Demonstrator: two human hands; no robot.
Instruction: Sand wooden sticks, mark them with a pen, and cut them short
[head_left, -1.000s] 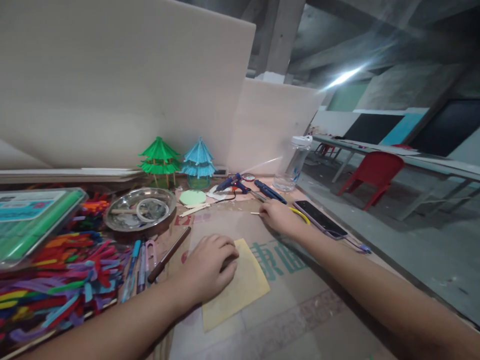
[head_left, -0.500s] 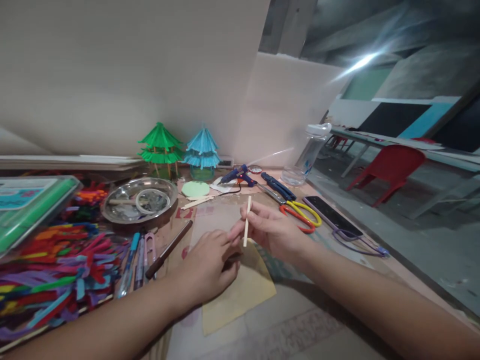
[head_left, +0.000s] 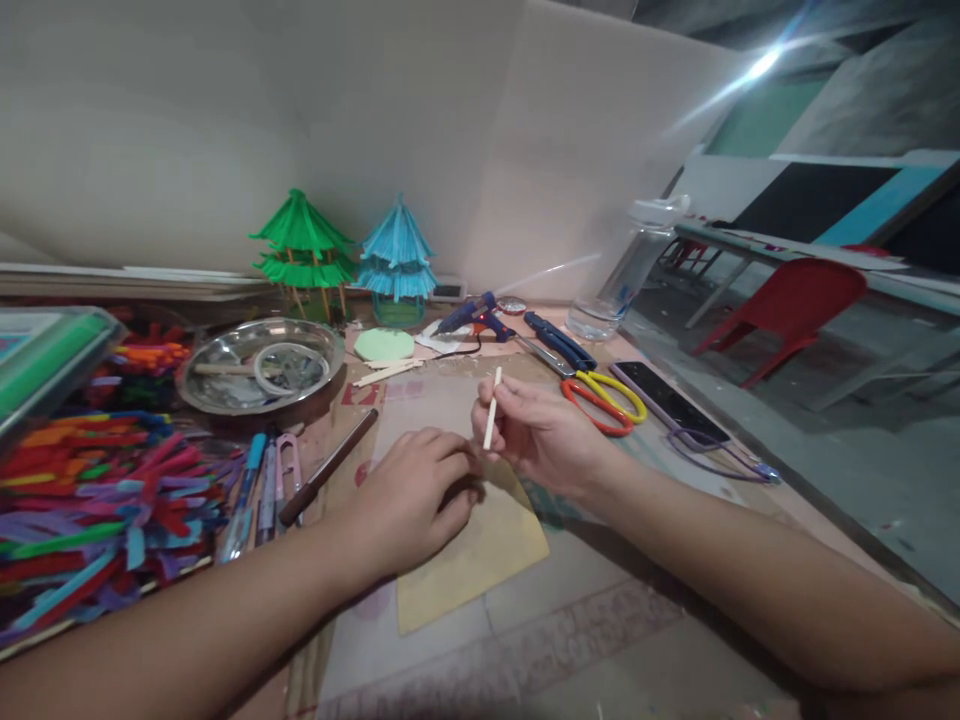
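My right hand (head_left: 536, 430) pinches a short pale wooden stick (head_left: 492, 415) between thumb and fingers, tilted nearly upright. Beside it, my left hand (head_left: 427, 490) is loosely curved, its thumb apart from the fingers, and nothing shows in it. Its fingertips lie close to the right hand's fingers; whether they touch I cannot tell. Below both hands is a yellow sheet of paper (head_left: 480, 570). Several loose pale sticks (head_left: 388, 371) lie just beyond, in front of a light green paper octagon (head_left: 383, 345).
Behind stand a green pagoda model (head_left: 304, 250), a blue one (head_left: 397, 260) and a glue gun (head_left: 472, 316). Scissors (head_left: 600, 400), a phone (head_left: 667, 400) and a clear bottle (head_left: 622, 270) are right. Left are a metal plate (head_left: 202, 395), a brown marker (head_left: 330, 468) and colourful fuzzy strips (head_left: 97, 510).
My left fingertips have drawn back slightly from the stick, and my right hand has tilted it a little. The whole view has shifted, with things sitting higher in the picture.
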